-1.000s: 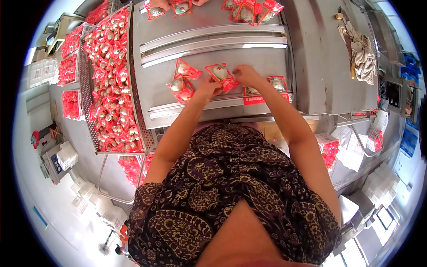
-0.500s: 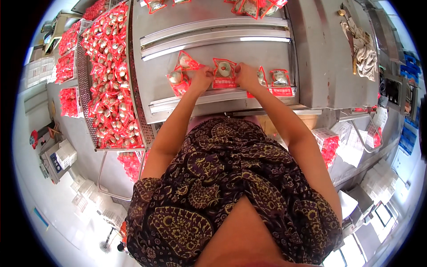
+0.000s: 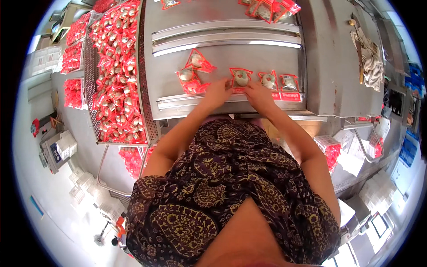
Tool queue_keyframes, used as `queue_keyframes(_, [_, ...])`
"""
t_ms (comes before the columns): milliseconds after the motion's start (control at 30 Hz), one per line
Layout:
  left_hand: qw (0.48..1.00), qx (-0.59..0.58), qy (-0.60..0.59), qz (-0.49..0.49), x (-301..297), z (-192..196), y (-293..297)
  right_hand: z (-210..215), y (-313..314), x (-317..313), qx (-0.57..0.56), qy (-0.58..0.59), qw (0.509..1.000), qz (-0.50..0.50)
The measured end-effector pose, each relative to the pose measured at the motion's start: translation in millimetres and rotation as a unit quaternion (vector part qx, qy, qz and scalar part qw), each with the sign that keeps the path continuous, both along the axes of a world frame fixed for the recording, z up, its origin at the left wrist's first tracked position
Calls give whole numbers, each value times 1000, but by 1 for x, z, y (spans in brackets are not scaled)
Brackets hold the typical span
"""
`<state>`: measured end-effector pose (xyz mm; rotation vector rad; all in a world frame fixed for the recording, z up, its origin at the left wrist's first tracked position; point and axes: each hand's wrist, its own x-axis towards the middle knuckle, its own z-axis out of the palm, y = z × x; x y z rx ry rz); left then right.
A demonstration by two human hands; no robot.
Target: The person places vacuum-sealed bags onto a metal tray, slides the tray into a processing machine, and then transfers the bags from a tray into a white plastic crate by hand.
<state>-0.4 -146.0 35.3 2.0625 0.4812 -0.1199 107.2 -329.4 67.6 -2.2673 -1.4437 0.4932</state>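
Note:
A red-edged clear pouch with a pale greenish egg-shaped item inside (image 3: 241, 78) lies at the metal table's near rail. My left hand (image 3: 218, 93) pinches its lower left side. With closed fingers, my right hand (image 3: 260, 97) grips its lower right corner. To the right, a second pouch (image 3: 268, 80) and a third pouch (image 3: 289, 83) lie in line with it along the rail. Left of my left hand is a loose cluster of similar pouches (image 3: 187, 75), some overlapping. My fingertips are partly hidden against the held pouch.
A perforated metal bin (image 3: 141, 66) heaped with red pouches stands at the left. Double metal rails (image 3: 227, 38) cross the table beyond my hands; more pouches (image 3: 267, 10) lie behind them. A crumpled cloth (image 3: 371, 60) lies far right. White crates (image 3: 327, 141) of pouches stand below.
The held pouch has moved slightly right and nearer to the rail, and both hands with it. The second pouch, partly covered by my right hand before, now shows fully. The whole view has shifted.

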Motion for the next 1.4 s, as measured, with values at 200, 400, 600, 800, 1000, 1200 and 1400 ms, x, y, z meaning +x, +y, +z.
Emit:
queue_keyframes(200, [993,-82,-44,69,-56,44,-11,24,8,10,-58,89,994,-38])
queue_keyframes(400, [996,22,32,76,-72,45,5,-4,127,39,120,139,972,-145])
queue_keyframes(600, [976,170,103,90,-75,36,47,-70,195,49,-19,338,934,-113])
queue_keyframes(800, [978,92,2,188,-77,-2,99,-59,162,46,-122,487,815,-288])
queue_keyframes(1000, [944,-197,-62,256,-44,-41,84,-49,141,32,-65,575,760,-297])
queue_keyframes(1200, [979,-139,38,145,-41,-52,109,-53,122,23,-80,288,931,-209])
queue_keyframes(1400, [984,-133,25,115,-43,-46,109,-64,107,-7,28,130,968,-213])
